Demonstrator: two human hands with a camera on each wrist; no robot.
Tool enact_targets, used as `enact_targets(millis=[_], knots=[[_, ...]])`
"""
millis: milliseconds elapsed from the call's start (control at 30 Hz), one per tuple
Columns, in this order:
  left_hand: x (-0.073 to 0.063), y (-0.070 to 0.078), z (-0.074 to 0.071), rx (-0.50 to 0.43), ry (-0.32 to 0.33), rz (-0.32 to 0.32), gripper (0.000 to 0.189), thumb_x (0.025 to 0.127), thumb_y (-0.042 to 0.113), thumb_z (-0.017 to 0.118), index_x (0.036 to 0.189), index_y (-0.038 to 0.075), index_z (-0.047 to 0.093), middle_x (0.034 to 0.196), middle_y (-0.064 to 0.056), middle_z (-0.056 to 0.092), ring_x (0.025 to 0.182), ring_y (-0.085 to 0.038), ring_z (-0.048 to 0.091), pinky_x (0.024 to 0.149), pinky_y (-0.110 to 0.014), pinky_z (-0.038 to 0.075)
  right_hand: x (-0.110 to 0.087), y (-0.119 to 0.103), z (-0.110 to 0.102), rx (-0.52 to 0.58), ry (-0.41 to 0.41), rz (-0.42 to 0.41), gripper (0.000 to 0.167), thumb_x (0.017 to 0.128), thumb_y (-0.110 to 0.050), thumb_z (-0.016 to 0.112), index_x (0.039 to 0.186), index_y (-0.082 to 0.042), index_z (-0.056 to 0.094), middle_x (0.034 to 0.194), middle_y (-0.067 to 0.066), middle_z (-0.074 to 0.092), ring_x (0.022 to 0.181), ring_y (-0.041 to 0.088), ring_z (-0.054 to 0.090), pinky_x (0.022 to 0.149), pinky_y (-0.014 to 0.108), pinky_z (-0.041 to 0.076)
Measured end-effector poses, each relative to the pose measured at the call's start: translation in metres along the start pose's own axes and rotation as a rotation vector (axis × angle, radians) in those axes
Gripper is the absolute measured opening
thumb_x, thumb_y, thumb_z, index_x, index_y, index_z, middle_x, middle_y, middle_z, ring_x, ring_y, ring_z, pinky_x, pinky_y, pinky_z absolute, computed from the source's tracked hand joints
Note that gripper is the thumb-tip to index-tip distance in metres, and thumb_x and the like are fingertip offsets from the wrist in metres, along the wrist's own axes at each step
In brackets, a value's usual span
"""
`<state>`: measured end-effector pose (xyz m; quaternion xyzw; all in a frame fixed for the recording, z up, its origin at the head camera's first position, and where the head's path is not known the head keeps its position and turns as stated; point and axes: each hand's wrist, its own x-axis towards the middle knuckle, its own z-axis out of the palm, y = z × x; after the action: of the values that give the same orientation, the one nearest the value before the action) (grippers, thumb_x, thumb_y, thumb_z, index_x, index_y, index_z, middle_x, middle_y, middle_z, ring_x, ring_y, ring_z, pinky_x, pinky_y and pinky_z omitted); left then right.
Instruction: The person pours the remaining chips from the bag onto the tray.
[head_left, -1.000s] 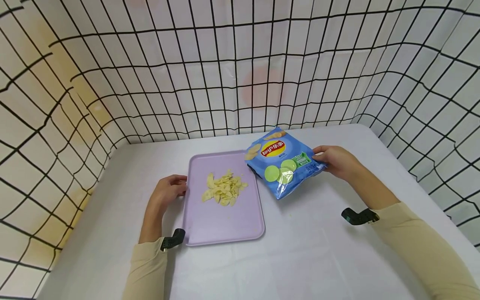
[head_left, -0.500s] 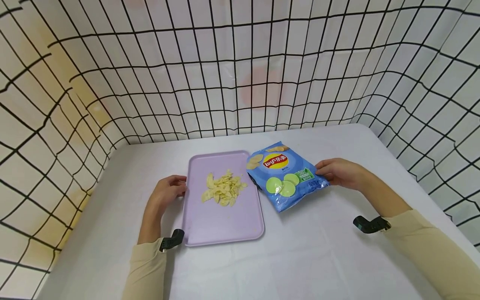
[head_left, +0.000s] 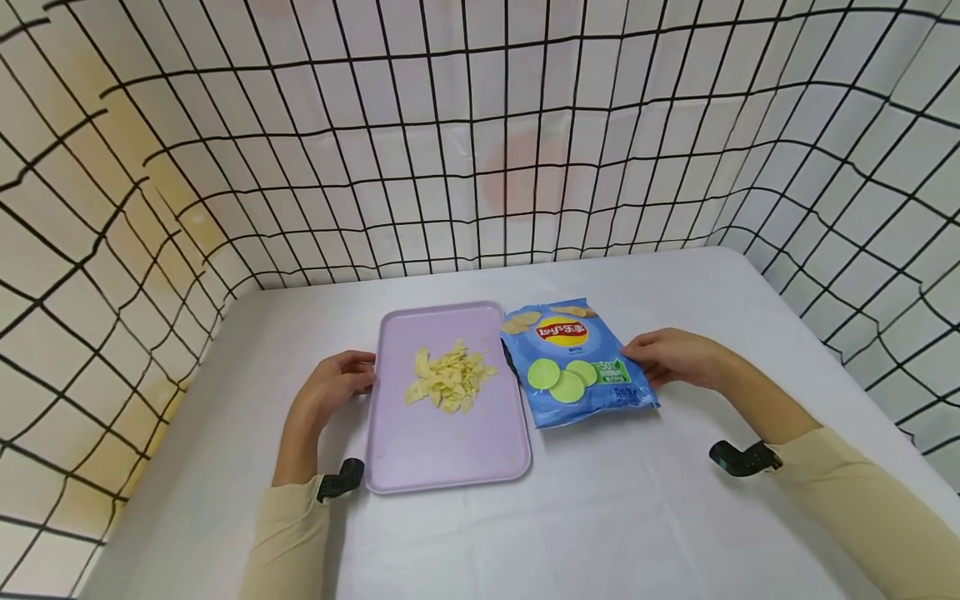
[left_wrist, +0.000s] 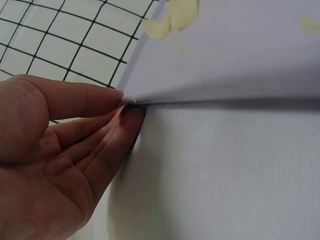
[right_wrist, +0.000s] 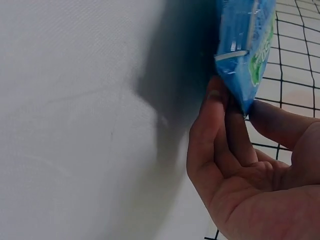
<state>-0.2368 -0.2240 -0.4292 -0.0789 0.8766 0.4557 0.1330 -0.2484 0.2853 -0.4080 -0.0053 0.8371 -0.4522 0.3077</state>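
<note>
A heap of potato chips point(head_left: 450, 379) lies on a light purple tray point(head_left: 442, 450). My left hand point(head_left: 333, 387) is at the tray's left edge; in the left wrist view, its thumb and fingers pinch the rim of the tray point(left_wrist: 240, 55). Right of the tray is a blue Lay's chip bag point(head_left: 592, 342), its left end close to the tray's right rim. My right hand point(head_left: 675, 358) pinches the bag's right edge between thumb and fingers. In the right wrist view, the bag point(right_wrist: 245, 45) casts a shadow on the white surface beneath.
White cloth covers the table point(head_left: 600, 517). A black wire grid point(head_left: 450, 175) encloses the back and both sides, with pale sheeting behind it. A dark wrist camera point(head_left: 742, 458) sits on the right sleeve, another wrist camera point(head_left: 341, 479) on the left.
The chip bag has come down and nearer to me, turning slightly so that its print sits more level. My right hand has moved with it. The left hand and tray have stayed put.
</note>
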Motion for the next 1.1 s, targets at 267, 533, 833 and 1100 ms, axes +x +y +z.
enact_targets(millis=[267, 533, 833, 1100], knots=[[0.002, -0.001, -0.009, 0.047, -0.057, 0.039, 0.044, 0.098, 0.015, 0.061, 0.139, 0.001, 0.054, 0.123, -0.017, 0.065, 0.102, -0.024, 0.064, 0.085, -0.030, 0.047, -0.007, 0.000, 0.002, 0.036, -0.033, 0.009, 0.046, 0.104, -0.029, 0.055, 0.133, 0.007, 0.054, 0.101, 0.009, 0.069, 0.084, 0.022, 0.067, 0.079, 0.031, 0.058], [0.003, 0.002, -0.011, 0.089, -0.051, 0.033, 0.041, 0.098, 0.014, 0.060, 0.137, 0.001, 0.055, 0.118, -0.016, 0.065, 0.096, -0.023, 0.062, 0.085, -0.032, 0.049, -0.010, 0.002, 0.001, 0.029, -0.050, 0.017, 0.046, 0.103, -0.026, 0.056, 0.131, 0.010, 0.054, 0.098, 0.009, 0.070, 0.083, 0.021, 0.069, 0.080, 0.032, 0.059], [-0.006, 0.004, -0.003, 0.069, 0.051, 0.070, 0.030, 0.095, 0.009, 0.064, 0.122, -0.005, 0.063, 0.105, -0.016, 0.071, 0.082, -0.014, 0.066, 0.072, -0.024, 0.049, -0.011, 0.006, 0.003, -0.009, -0.042, 0.010, 0.048, 0.103, -0.028, 0.057, 0.132, 0.009, 0.053, 0.096, 0.007, 0.071, 0.081, 0.021, 0.068, 0.078, 0.032, 0.059], [-0.013, 0.005, 0.002, 0.129, 0.099, 0.118, 0.024, 0.094, 0.009, 0.065, 0.114, -0.005, 0.066, 0.102, -0.017, 0.072, 0.079, -0.015, 0.068, 0.068, -0.023, 0.050, -0.011, 0.011, 0.001, -0.061, -0.022, 0.009, 0.050, 0.104, -0.032, 0.054, 0.132, 0.009, 0.054, 0.102, 0.010, 0.069, 0.084, 0.021, 0.066, 0.079, 0.032, 0.058]])
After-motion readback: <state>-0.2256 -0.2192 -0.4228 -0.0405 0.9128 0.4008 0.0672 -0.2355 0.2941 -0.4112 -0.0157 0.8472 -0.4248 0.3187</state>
